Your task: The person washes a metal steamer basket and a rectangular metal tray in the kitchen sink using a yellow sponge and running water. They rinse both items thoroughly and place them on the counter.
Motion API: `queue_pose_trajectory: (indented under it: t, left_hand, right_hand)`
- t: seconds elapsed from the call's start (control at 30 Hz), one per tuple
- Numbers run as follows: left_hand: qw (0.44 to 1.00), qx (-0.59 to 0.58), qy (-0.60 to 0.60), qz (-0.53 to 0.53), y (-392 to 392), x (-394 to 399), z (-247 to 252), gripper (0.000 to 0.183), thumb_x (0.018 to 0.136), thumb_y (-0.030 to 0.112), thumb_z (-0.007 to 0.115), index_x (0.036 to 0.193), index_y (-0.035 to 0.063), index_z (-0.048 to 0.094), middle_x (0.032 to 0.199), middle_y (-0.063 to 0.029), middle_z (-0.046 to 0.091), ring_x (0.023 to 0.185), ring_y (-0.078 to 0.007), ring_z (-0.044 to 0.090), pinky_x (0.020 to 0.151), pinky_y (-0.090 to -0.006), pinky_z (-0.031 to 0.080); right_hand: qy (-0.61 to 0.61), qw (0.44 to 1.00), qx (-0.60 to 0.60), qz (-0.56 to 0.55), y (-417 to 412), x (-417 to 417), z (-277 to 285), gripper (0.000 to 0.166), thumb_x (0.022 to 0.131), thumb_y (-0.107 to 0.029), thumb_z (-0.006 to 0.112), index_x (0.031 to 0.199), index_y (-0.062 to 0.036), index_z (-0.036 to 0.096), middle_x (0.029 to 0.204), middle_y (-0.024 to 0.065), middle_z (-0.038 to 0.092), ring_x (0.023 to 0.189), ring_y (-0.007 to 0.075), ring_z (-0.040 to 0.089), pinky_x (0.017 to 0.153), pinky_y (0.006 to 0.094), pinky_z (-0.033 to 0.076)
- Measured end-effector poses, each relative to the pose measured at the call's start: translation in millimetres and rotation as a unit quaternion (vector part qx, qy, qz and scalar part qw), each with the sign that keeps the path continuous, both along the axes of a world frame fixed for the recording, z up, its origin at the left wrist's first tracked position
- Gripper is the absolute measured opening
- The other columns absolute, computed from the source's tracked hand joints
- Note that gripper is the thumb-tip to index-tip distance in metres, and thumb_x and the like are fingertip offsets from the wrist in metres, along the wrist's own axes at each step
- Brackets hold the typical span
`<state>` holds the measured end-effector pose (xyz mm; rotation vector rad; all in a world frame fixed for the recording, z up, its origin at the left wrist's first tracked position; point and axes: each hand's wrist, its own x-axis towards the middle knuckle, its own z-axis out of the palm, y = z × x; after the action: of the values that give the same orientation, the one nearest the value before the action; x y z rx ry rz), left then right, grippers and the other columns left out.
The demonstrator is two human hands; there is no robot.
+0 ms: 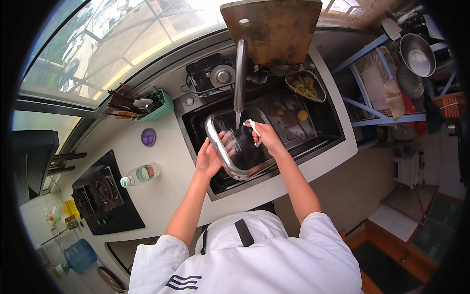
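My left hand [213,156] holds a clear rectangular lid or dish with a thick shiny rim [220,149] by its left side, tilted over the dark sink [273,167]. Its fingers show through the clear middle. My right hand [265,136] is closed on a small white cloth or sponge [253,128] above the clear thing. Water runs from the metal faucet [239,77] between my hands. In the right part of the sink lie a yellow round item [302,115] and reddish, blurred items that I cannot name.
A strainer of food scraps [305,85] sits at the sink's back right corner. A wooden cutting board [271,33] leans behind the faucet. Left on the counter are a green utensil basket [159,108], a purple lid [148,137], a plastic bottle [141,174] and a gas stove [106,194].
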<state>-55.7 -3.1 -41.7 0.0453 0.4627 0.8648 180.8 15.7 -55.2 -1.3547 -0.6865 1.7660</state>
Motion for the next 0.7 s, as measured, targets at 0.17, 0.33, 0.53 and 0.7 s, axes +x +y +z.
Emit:
queue_pose_trajectory:
  t: [0.17,0.33,0.53,0.7]
  left_hand:
    - [0.998,-0.003,0.065,0.012,19.5,-26.9,-14.1,0.059,0.093,0.037,0.052,0.139,0.0049,0.038,0.146,-0.0117,0.038,0.130,-0.0352,0.040,0.103,-0.0487,0.039]
    - [0.995,-0.027,-0.026,-0.095,13.4,-58.2,-11.1,0.069,0.095,0.047,0.042,0.143,-0.0022,0.029,0.142,-0.0193,0.041,0.123,-0.0401,0.048,0.094,-0.0494,0.047]
    - [0.956,0.007,0.182,-0.228,11.1,-67.1,-12.8,0.059,0.092,0.029,0.053,0.138,-0.0030,0.035,0.122,-0.0178,0.058,0.098,-0.0358,0.064,0.074,-0.0420,0.057]
    - [0.937,0.015,0.309,-0.161,-4.8,-45.3,0.3,0.050,0.085,0.013,0.065,0.128,-0.0049,0.047,0.115,-0.0175,0.061,0.094,-0.0314,0.067,0.074,-0.0371,0.060]
  right_hand:
    - [-0.187,0.974,0.122,0.046,0.0,-22.3,-8.5,0.031,0.094,-0.026,0.049,0.096,-0.0040,0.071,0.059,-0.0006,0.051,0.054,0.0093,0.046,0.052,0.0276,0.038]
    - [-0.342,0.929,0.131,0.040,-2.4,-41.6,20.2,0.044,0.093,-0.039,0.051,0.075,-0.0053,0.072,0.059,0.0105,0.061,0.057,0.0208,0.061,0.057,0.0331,0.045]
    - [-0.366,0.897,0.240,0.055,-7.7,-53.9,23.1,0.047,0.093,-0.036,0.051,0.060,-0.0058,0.064,0.055,0.0106,0.060,0.053,0.0309,0.060,0.054,0.0403,0.046]
    - [-0.475,0.806,0.353,0.020,-5.6,-58.3,10.7,0.037,0.089,-0.024,0.054,0.058,-0.0042,0.059,0.055,0.0111,0.055,0.057,0.0332,0.057,0.056,0.0428,0.044]
